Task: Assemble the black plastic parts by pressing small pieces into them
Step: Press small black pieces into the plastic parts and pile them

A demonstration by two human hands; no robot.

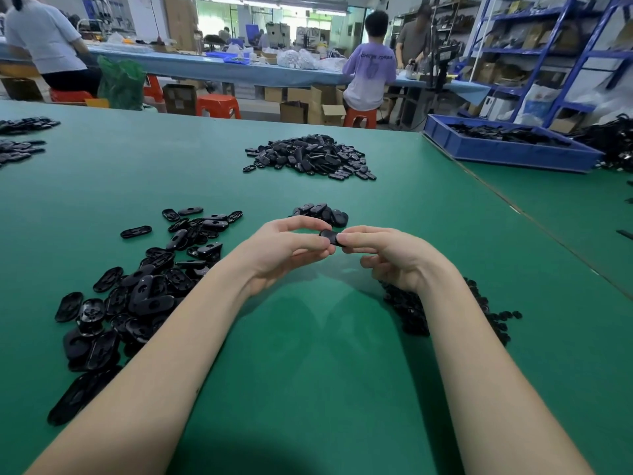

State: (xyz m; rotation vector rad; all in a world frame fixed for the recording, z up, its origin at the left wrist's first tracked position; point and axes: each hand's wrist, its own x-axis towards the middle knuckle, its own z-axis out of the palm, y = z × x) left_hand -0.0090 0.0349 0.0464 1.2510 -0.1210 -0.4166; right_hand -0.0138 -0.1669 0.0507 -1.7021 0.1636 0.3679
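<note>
Above the middle of the green felt-covered work table (308,337), a small oval black plastic part (331,236) was held between both hands, clear of the surface. The left hand (284,250) pinched its left end between thumb and curled fingers; the right hand (387,252) gripped the right end the same way, thumb on top. Each hand was closed on the part, with only its middle showing between the fingertips.

The part looked light, stiff and glossy, so it would likely be slippery under bare fingers and best taken by its two narrow ends, leaving the centre free for pressing. Its long axis ran roughly left to right, the right end tilted slightly nearer. Whether a small insert piece was already seated in it could not be told, since the fingers covered most of it.

A loose spread of flat black oval shells (144,289) lay to the near left, a heap of small black pieces (442,310) sat under the right wrist, a small cluster of black parts (322,212) lay just beyond the hands, and a larger mound of black parts (308,157) sat farther off.
</note>
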